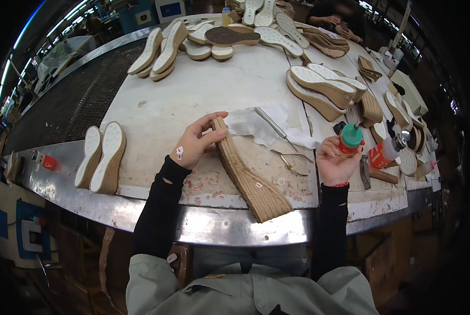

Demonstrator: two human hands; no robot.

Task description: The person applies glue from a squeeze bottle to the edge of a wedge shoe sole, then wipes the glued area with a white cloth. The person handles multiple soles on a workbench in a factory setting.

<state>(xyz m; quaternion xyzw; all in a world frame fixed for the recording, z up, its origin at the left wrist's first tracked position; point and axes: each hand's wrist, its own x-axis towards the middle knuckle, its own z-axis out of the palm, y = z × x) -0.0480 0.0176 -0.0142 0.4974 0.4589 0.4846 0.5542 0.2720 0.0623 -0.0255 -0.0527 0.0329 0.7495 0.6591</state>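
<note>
My left hand point(195, 139) grips the narrow toe end of a wedge shoe sole point(248, 181) with a woven, rope-like tan side. The sole is turned on its side, its thick heel end low near the table's front edge, and a small label sticks to it. In my right hand point(336, 164) is a small glue bottle point(349, 140) with a green cap and a thin nozzle pointing up, held apart from the sole. Between the hands lie pliers point(290, 161) and a metal-handled pointed tool point(270, 123) on a crumpled white cloth point(245, 125).
A pair of wedge soles point(107, 157) stands at the left. More soles point(324, 86) are piled right and at the back. A hammer point(377, 173) and a red-labelled bottle point(383, 153) lie right of my right hand. A person point(340, 21) works at the far right.
</note>
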